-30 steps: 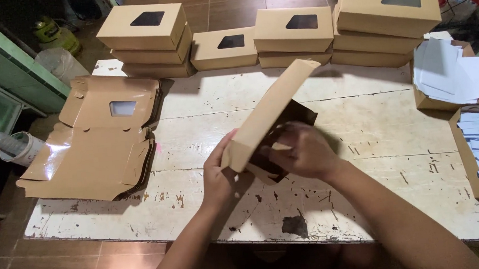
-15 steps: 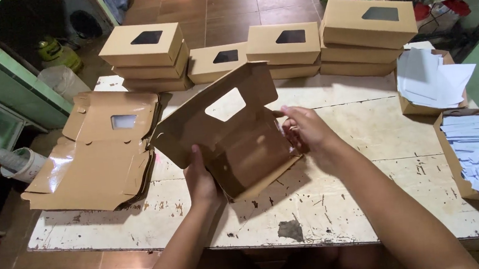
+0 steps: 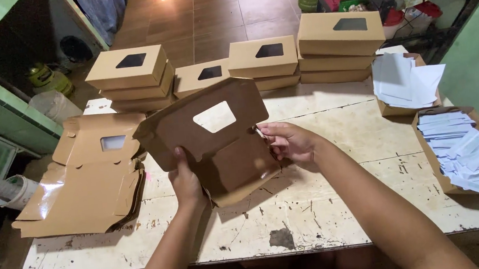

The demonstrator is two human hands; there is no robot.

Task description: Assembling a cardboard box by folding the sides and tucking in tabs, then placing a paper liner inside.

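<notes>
Above the worn white table [image 3: 327, 213], a half-folded brown cardboard box [image 3: 217, 148] with a window cut in its lid is held tilted. Its lower left edge is clamped by the left hand [image 3: 187, 185], thumb in front and fingers behind; its right side flap is pinched by the fingertips of the right hand [image 3: 289, 143]. Thin, light board is judged likely to bend and crease easily, so it is best gripped at folded edges and corners, away from the window. Flat blanks [image 3: 82, 188] lie just beside it.
</notes>
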